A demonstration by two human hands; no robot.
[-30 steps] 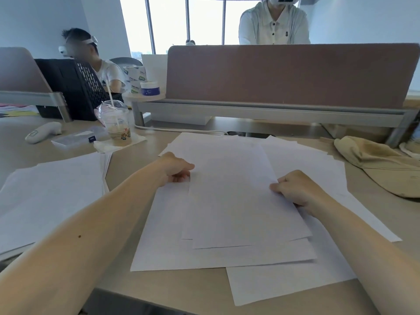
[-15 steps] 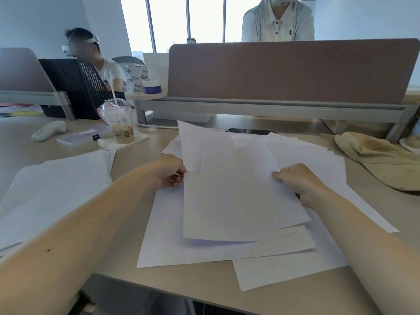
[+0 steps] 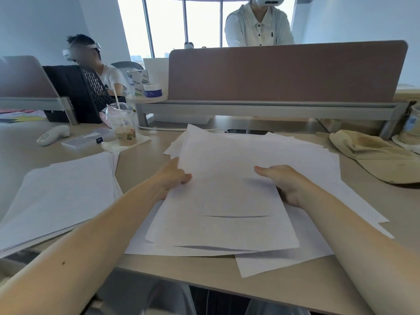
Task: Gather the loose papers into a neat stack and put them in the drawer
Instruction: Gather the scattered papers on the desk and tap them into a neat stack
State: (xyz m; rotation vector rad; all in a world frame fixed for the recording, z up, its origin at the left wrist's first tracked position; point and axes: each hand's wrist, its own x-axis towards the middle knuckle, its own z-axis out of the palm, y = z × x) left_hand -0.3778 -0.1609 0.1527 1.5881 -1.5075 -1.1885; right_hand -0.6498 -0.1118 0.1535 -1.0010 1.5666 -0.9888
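Several white sheets of loose paper lie fanned out on the beige desk in front of me. My left hand grips the left edge of the top few sheets, thumb on top. My right hand holds their right edge, thumb over the paper and fingers beneath. These top sheets are lifted off the desk at their far end and tilt up toward me. More sheets stay flat underneath, sticking out to the right and front. A separate stack of paper rests at the left. No drawer is in view.
An iced drink cup with a straw stands on a napkin at the back left, beside a white controller and a flat box. A tan cap lies at the right. A brown divider panel closes the far edge; people sit beyond.
The top sheets lay flat a second ago. Both hands have taken hold of their side edges and raised the far end off the desk, drawing them closer to me.
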